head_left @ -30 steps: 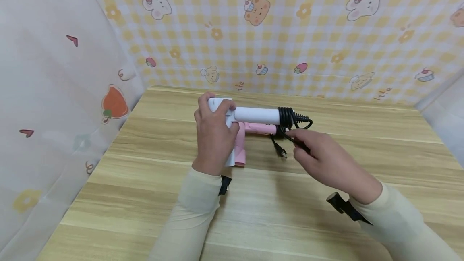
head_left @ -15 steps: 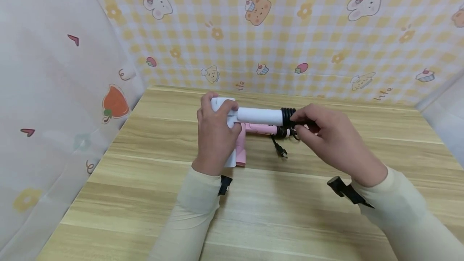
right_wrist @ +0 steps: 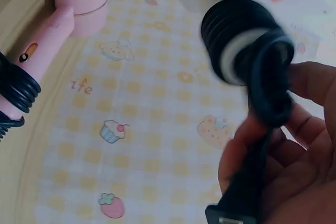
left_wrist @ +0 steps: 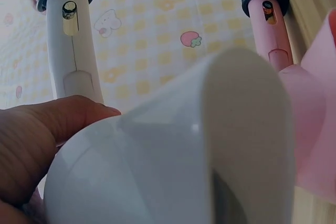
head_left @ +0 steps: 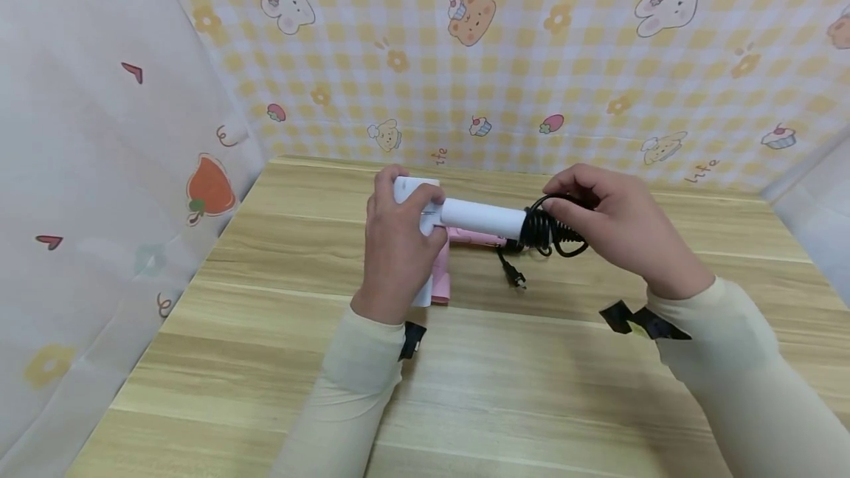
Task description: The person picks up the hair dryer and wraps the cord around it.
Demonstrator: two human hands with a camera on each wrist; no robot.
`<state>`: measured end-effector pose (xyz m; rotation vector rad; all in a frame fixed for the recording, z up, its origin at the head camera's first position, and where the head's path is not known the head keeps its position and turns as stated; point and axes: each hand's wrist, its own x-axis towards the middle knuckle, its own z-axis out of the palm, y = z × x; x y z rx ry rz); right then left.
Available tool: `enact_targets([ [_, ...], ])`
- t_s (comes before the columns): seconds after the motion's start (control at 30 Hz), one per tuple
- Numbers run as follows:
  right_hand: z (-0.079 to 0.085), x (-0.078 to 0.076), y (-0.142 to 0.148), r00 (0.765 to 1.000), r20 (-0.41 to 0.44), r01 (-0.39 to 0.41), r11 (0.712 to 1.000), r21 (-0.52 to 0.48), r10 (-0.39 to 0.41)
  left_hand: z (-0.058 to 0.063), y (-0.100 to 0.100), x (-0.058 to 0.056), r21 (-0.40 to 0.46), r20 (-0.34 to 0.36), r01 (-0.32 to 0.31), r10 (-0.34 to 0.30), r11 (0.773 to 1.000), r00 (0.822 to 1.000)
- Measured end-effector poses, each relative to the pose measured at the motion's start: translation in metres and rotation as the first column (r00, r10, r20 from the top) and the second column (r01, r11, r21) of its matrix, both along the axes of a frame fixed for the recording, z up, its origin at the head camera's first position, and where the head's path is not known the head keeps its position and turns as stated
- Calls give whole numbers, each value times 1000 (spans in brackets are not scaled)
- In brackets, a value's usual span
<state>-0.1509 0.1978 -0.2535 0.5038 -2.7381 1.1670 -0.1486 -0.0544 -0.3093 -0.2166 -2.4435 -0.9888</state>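
Observation:
My left hand (head_left: 398,249) grips the head of a white hair dryer (head_left: 483,218), its handle pointing right. A black cord (head_left: 536,229) is wound in coils round the handle's end. My right hand (head_left: 617,227) is at that end and pinches the loose part of the cord. In the right wrist view the black plug (right_wrist: 233,211) hangs below those fingers. Behind the white dryer lies a pink hair dryer (head_left: 441,279), partly hidden, with its own black cord (right_wrist: 21,85) wound on its handle. The left wrist view shows the white dryer's nozzle (left_wrist: 247,129) up close.
The pink dryer's plug (head_left: 513,274) lies on the wooden table (head_left: 505,389) below the white handle. A yellow checked cloth (head_left: 425,57) with cartoon prints hangs behind the table, and a white printed cloth (head_left: 99,168) hangs at the left.
My right hand has risen from below the handle to its end, bringing the loose cord up and round. The white dryer has shifted slightly right and its handle end has dipped.

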Motion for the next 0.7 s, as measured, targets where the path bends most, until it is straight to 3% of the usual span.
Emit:
enact_targets([
  [0.2, -5, -12, 8, 992, 128, 3, 999, -34, 2, 2, 0, 1, 5, -34, 28, -28, 1000, 999],
  [0.33, -12, -18, 11, 981, 189, -36, 995, -97, 54, 2, -1, 1, 16, -32, 45, -44, 999, 999],
  [0.43, -19, -20, 13, 972, 201, -93, 985, -144, 121, 3, -1, 2, 29, -23, 54, -54, 998, 998],
  [0.57, -36, -20, 14, 972, 119, -186, 973, -137, 202, 5, -1, 3, 54, -9, 59, -58, 997, 998],
  [0.7, -50, -15, 8, 970, 130, -185, 972, -147, 204, 5, 0, 2, 66, -6, 48, -48, 997, 999],
])
